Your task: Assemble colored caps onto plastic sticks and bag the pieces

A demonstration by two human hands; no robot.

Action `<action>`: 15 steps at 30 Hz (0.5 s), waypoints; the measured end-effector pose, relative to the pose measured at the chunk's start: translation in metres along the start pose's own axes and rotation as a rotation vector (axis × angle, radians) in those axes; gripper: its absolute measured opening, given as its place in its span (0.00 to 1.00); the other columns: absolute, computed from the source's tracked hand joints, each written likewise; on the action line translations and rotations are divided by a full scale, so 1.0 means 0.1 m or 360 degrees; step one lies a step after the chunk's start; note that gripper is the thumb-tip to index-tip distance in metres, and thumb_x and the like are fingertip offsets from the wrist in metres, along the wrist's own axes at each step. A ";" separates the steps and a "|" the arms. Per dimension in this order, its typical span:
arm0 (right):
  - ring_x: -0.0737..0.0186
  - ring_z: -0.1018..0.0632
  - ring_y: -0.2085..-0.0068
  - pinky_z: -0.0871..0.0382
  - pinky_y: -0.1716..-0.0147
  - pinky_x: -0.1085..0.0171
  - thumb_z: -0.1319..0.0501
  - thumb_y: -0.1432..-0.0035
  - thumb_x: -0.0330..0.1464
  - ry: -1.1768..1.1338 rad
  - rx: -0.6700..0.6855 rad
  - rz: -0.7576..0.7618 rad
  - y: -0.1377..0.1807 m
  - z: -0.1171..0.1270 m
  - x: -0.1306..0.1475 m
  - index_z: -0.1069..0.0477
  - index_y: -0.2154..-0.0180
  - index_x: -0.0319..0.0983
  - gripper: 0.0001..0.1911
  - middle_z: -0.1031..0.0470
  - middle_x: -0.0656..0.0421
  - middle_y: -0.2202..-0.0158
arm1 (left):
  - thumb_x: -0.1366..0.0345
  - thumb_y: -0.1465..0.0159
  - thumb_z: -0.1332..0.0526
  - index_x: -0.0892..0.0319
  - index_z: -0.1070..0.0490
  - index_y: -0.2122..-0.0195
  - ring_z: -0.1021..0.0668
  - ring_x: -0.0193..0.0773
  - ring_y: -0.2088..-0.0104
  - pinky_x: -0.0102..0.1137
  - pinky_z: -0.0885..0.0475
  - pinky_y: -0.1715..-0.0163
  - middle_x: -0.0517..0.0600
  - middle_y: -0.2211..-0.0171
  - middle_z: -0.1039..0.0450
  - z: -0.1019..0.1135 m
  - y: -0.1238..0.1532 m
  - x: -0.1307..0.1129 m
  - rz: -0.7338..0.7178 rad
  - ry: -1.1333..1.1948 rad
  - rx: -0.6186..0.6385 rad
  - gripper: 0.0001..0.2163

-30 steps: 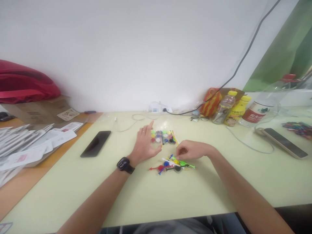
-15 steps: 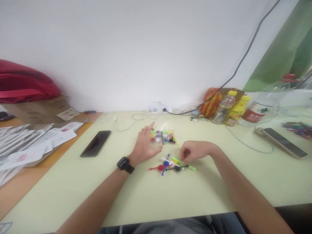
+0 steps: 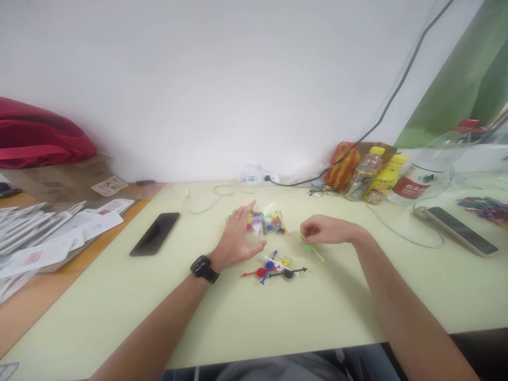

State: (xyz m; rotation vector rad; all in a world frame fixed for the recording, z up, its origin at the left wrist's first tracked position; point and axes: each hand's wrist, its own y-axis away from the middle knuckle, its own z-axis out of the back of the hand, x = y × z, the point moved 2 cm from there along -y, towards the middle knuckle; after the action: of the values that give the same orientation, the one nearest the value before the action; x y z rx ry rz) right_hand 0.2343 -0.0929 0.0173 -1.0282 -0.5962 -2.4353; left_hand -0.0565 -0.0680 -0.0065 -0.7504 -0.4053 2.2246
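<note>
My right hand [image 3: 323, 229] is closed in a pinch on a green plastic arrow spinner [image 3: 313, 251], held over the table right of a small pile. In that pile lie a red spinner [image 3: 261, 272], a blue spinner [image 3: 270, 265], a black spinner [image 3: 288, 273], a white one and a yellow one, overlapping. My left hand [image 3: 238, 238], wearing a ring, lies with fingers spread at the left side of clear bags of coloured pieces [image 3: 272, 222]. It partly covers them, and whether it presses on them I cannot tell.
On the left are a black phone [image 3: 155, 234], a stack of white packets [image 3: 59, 227] and a cardboard box [image 3: 59, 180]. Bottles [image 3: 365, 173], eyeglasses [image 3: 323, 192], a second phone [image 3: 462, 230] and a heap of coloured pieces [image 3: 486, 207] stand or lie to the right.
My right hand has lifted the green spinner off the pile and moved it up and to the right. My left hand has shifted slightly, staying by the bags.
</note>
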 end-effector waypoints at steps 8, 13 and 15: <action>0.64 0.27 0.72 0.31 0.69 0.63 0.28 0.46 0.40 -0.0754 -0.1116 0.0380 0.08 0.25 0.04 0.25 0.68 0.40 0.12 0.25 0.61 0.75 | 0.57 0.41 0.31 0.52 0.54 0.26 0.31 0.56 0.43 0.50 0.38 0.39 0.57 0.40 0.35 0.00 0.00 -0.07 -0.0017 -0.0054 0.0063 0.46; 0.60 0.22 0.73 0.27 0.69 0.60 0.25 0.48 0.40 -0.0953 -0.1340 0.0593 0.00 0.16 0.15 0.22 0.67 0.40 0.13 0.21 0.58 0.74 | 0.56 0.41 0.31 0.53 0.54 0.26 0.32 0.57 0.41 0.52 0.43 0.35 0.57 0.39 0.35 -0.01 0.00 -0.11 -0.0040 -0.0038 0.0084 0.45; 0.59 0.21 0.72 0.25 0.68 0.59 0.25 0.48 0.41 -0.0875 -0.1330 0.0599 -0.03 0.09 0.20 0.22 0.66 0.40 0.13 0.20 0.57 0.74 | 0.55 0.40 0.31 0.52 0.55 0.26 0.32 0.57 0.40 0.53 0.43 0.35 0.57 0.39 0.36 -0.01 0.00 -0.13 -0.0035 -0.0010 0.0098 0.45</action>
State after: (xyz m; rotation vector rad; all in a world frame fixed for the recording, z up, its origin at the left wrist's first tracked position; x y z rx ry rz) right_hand 0.2249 -0.0896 0.0369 -1.9462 0.5059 -2.0405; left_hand -0.0490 -0.0774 -0.0026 -0.7032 -0.3447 2.2094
